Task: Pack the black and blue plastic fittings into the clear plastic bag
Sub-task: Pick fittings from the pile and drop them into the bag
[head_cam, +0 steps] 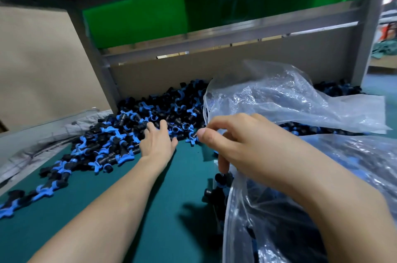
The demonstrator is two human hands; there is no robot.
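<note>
Left hand (158, 142) at frame centre: palm down, fingers stretched out and spread, resting on the near edge of the fittings (120, 133); no piece visibly gripped. Right hand (232, 140) just right of centre: thumb and curled fingers pinch the rim of the clear plastic bag (279, 99) and hold it up. Hands are apart, with a strip of green mat (129, 209) between them.

Fittings: a loose heap on the mat from lower left up to centre, banked against the cardboard wall (236, 63) under the metal frame (94, 52). A few dark pieces show through the film at the bag's lower lip, right of centre.

Handling (judgement): each fitting is small, rigid and light, a black body with blue wings. The pieces look likely to snag on one another, so raking or scooping a handful suits better than single picks. The bag film is thin, limp and slippery, with no shape of its own. Hold it at the rim and keep the mouth lifted.

Orientation: the fittings lie every way, with no common axis. The bag mouth faces left toward the heap, and its long axis runs from centre to lower right.
</note>
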